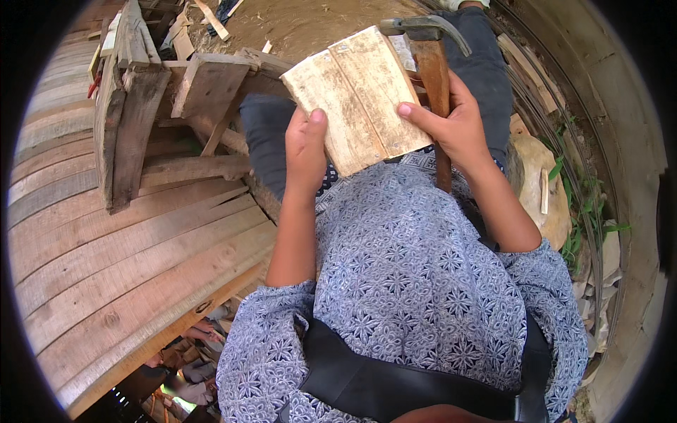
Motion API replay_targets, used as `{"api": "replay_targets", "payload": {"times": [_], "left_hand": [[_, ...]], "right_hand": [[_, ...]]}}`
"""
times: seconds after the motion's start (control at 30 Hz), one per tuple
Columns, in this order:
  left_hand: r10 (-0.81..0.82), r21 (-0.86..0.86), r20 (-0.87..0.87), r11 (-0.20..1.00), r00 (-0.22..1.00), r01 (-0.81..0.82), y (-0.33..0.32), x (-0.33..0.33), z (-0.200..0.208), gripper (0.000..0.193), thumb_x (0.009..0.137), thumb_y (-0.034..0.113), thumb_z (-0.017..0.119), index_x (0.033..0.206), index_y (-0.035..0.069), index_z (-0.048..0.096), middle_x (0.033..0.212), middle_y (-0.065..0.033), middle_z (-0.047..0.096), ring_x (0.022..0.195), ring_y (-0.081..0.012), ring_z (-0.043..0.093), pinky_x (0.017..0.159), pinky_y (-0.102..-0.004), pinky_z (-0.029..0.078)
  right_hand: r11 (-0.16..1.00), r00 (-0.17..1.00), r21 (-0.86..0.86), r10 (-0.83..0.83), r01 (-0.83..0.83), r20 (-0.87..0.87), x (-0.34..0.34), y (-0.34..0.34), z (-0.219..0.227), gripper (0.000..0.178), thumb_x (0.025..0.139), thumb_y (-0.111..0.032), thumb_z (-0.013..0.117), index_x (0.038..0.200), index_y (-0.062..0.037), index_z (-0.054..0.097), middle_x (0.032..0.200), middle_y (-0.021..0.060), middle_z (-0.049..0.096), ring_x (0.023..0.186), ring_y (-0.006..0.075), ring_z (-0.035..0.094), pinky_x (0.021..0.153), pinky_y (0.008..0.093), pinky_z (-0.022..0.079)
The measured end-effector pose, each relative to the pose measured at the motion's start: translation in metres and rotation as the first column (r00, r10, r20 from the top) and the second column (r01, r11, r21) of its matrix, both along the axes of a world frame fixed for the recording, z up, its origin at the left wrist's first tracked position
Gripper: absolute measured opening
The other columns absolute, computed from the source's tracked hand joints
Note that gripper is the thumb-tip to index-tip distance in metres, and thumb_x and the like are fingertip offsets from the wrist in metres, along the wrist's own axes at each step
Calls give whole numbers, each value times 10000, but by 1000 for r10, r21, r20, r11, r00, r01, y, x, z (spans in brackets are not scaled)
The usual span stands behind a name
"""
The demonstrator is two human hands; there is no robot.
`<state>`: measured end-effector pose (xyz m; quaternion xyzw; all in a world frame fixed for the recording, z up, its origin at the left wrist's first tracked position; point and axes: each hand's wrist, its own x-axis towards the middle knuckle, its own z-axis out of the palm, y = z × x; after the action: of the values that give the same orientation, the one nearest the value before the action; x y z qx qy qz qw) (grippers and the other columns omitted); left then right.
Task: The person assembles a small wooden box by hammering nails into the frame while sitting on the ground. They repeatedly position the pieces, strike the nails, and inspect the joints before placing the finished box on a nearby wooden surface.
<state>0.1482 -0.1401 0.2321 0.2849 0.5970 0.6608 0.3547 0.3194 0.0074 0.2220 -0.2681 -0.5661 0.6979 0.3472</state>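
"Once you look past the patterned shirt and the black strap, what comes first?"

"The left hand, clamped on the left edge of a square two-board panel, thumb on top, fingers hidden. The panel is up over the lap."

"And the right hand?"

"Clamped too: its thumb presses the panel's right edge, and the hammer is caught in the same grip, by its wooden handle."

"So what's in the way?"

"That handle, mostly, running close beside the panel. Then the dark trousers. Left of the legs, a rough wooden stand crowds in, near a plank platform. On the right, a pale stone with green plants beside it."

"Farther out?"

"Bare dirt and wood scraps. Past the platform's edge, lower left, another person's hand, too small to read."
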Motion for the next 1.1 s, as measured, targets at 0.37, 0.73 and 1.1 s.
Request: {"api": "replay_targets", "payload": {"times": [0.37,0.73,1.1], "left_hand": [[-49,86,303,996,952,24,1,-2,-5,506,1059,287,402,1421,-65,386,1394,-185,530,1274,-255,538,1076,-399,424],[-482,-632,-586,775,652,5,95,-75,-70,537,903,315,722,1258,-25,506,1080,-206,670,1027,-303,676,850,-432,544],[-639,-660,-746,748,185,-78,104,-97,-167,647,842,349,735,1378,89,482,1254,-178,605,1134,-365,594,947,-476,490]], "right_hand": [[999,1000,40,4,-5,27,-5,11,-23,548,809,-268,824,1243,-8,614,1093,85,661,933,116,628,742,258,523],[870,959,-493,131,11,252,2,52,-106,504,1019,-325,542,1415,-25,458,1200,122,666,1041,172,677,606,210,511],[835,959,-549,119,43,256,13,34,-96,412,1025,-299,534,1318,-10,513,1181,140,678,998,188,698,656,226,530]]}}
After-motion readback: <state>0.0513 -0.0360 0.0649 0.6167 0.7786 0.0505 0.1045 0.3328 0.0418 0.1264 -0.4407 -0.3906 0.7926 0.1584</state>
